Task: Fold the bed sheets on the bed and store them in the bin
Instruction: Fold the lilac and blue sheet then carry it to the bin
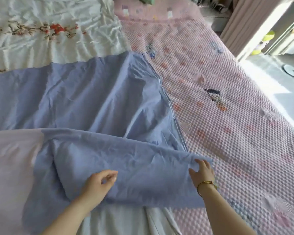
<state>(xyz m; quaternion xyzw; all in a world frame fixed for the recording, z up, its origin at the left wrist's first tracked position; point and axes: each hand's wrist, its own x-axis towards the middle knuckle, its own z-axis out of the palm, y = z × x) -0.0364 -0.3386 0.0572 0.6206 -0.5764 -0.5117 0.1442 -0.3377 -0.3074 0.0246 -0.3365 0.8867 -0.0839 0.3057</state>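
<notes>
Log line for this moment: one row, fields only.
stage: folding | blue sheet: near edge folded over | right hand: grips sheet corner | left hand: over fold, grip unclear | bin: not in view

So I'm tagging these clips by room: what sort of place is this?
Most likely a home bedroom: a pink bobbled bedspread, a blue sheet laid out over it, and a pink curtain at the side.

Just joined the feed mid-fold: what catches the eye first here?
The big blue sheet spread across the middle, its near edge folded over. The right hand pinches that fold's corner at lower right, the left hand loose over it at bottom centre. To the right lies a pink bubble-textured bedspread; a white floral sheet sits upper left.
</notes>
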